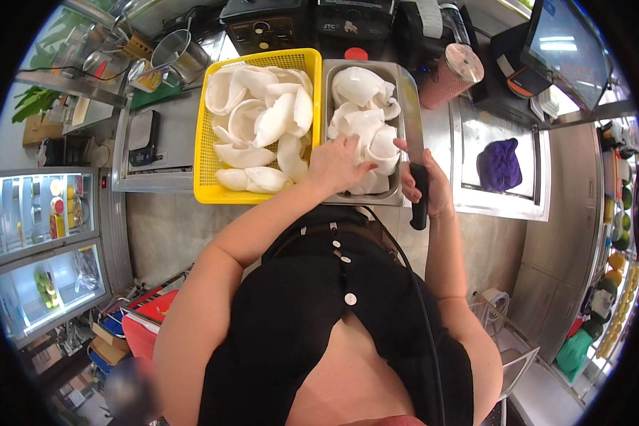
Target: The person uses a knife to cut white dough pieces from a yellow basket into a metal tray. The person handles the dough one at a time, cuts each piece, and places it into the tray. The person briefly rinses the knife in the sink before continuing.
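A yellow plastic basket [204, 183] holds many curved pieces of white flesh [277, 120] that look like coconut meat. Right beside it stands a stainless steel tray [326, 80] with more of these white pieces [358, 85]. My left hand [338, 164] lies over the front left of the tray, fingers and thumb spread on the pieces; no firm hold shows. In my right hand [435, 183], at the tray's right edge, is the black handle of a large knife [414, 120]. Its blade points away from me, alongside the tray, and my index finger extends towards the white pieces.
Behind the tray are a red round lid [356, 54] and black machines [266, 29]. A pink tumbler [450, 74] and a screen [564, 50] stand at the back right. A purple cloth [499, 165] lies right; a digital scale [144, 138] sits left. A black cable [412, 271] hangs before me.
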`<state>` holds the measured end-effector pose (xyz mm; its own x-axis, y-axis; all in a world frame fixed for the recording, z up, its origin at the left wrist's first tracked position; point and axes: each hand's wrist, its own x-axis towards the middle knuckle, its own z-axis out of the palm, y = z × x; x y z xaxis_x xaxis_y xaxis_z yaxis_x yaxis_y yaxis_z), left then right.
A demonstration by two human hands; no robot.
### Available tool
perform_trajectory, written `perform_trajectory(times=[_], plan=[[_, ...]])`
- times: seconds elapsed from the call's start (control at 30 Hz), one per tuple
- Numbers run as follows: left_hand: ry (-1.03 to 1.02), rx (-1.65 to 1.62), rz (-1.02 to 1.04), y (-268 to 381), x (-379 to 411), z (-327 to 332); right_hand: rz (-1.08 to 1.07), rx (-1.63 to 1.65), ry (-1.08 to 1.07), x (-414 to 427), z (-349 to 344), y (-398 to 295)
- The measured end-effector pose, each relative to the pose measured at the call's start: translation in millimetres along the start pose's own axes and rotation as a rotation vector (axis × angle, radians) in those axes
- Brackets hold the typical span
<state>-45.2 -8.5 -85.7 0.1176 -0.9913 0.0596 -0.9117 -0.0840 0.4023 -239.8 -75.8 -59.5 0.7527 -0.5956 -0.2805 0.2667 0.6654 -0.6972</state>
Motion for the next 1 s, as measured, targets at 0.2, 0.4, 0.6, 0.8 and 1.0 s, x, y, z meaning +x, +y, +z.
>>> perform_trajectory(times=[0.2,0.4,0.6,0.8,1.0], plan=[[0.213,-0.095,0.133,-12,-17,1,0.027,-0.015,0.014,-1,-1,12],[0.084,-0.072,0.228,-11,-46,17,0.020,-0.112,0.040,5,8,11],[0.417,-0.258,-0.032,-65,-41,-33,0.015,-0.162,0.067,9,14,13],[-0.030,-0.096,-0.242,-167,-89,-71,0.036,-0.175,0.081,9,16,17],[-0.147,-0.155,0.109,-158,-85,-48,0.062,-0.172,0.039,20,26,21]])
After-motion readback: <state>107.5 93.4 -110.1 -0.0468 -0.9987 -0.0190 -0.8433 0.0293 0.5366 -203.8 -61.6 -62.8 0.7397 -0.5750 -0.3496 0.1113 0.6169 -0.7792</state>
